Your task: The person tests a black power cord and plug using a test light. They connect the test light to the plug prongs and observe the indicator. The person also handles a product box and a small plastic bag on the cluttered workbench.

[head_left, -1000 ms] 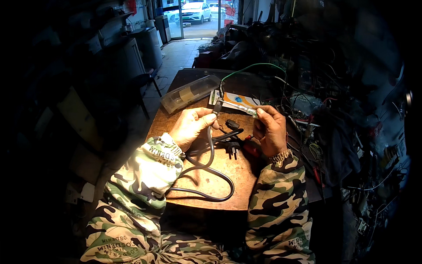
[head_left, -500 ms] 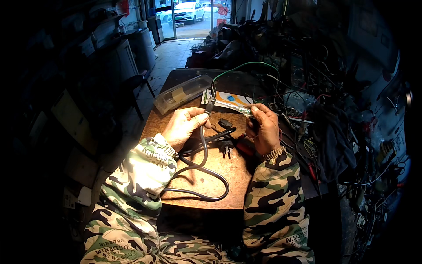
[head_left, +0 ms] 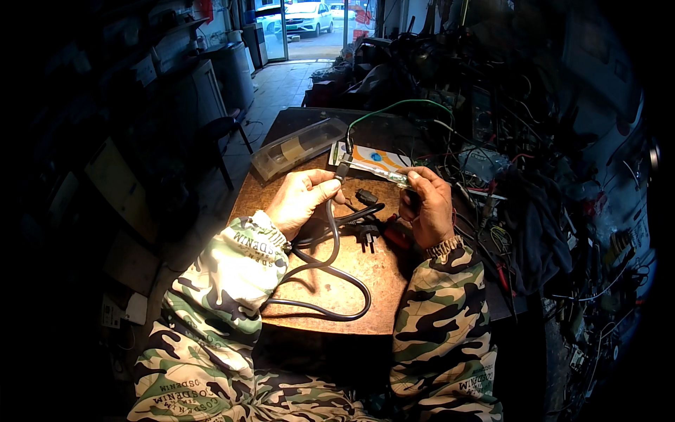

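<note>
Above the middle of the brown desk [head_left: 365,281], the left hand [head_left: 301,200] is clamped on one end of a black power cable [head_left: 330,274], whose loop lies on the desk toward the person. The right hand [head_left: 427,204] pinches a slim clear-handled screwdriver [head_left: 376,171], tip toward the cable end. A black plug [head_left: 368,235] lies between the hands; a clear plastic case [head_left: 299,146] sits beyond.

A cluttered repair workshop: worn workbench [head_left: 351,274], tangled wires [head_left: 485,141], heaped electronic parts, open street door [head_left: 309,21].
</note>
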A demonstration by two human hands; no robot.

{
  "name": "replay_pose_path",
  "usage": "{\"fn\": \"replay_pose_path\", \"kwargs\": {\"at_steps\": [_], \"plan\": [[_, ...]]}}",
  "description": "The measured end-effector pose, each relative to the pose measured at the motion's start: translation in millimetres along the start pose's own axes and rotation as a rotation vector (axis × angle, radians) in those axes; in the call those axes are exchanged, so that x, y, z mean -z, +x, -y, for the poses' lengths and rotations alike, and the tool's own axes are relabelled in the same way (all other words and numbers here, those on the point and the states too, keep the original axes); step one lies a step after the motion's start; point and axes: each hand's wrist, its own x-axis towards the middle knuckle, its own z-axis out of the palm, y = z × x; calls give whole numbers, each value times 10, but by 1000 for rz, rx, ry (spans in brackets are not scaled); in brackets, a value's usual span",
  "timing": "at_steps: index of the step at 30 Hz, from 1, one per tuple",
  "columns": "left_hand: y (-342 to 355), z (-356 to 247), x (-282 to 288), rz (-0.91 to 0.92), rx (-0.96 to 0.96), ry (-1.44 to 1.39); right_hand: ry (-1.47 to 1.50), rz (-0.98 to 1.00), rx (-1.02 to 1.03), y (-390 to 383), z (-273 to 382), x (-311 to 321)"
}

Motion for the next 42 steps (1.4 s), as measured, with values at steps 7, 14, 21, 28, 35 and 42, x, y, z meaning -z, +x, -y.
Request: {"fn": "replay_pose_path", "kwargs": {"at_steps": [7,14,21,28,35,42], "plan": [[31,17,-10,23,-21,-22,-56,3,-11,-16,44,10],[42,28,8,19,-10,-18,-31,2,-5,-32,66,-22],[44,13,3,35,-8,-15,-70,13,10,-10,22,22],[51,25,16,36,-13,-13,-37,23,-11,-28,52,-15],[59,43,27,33,-12,-39,-34,65,-22,-36,48,-22],[47,10,9,26,-12,1,-51,68,-23,-45,51,-26]]}}
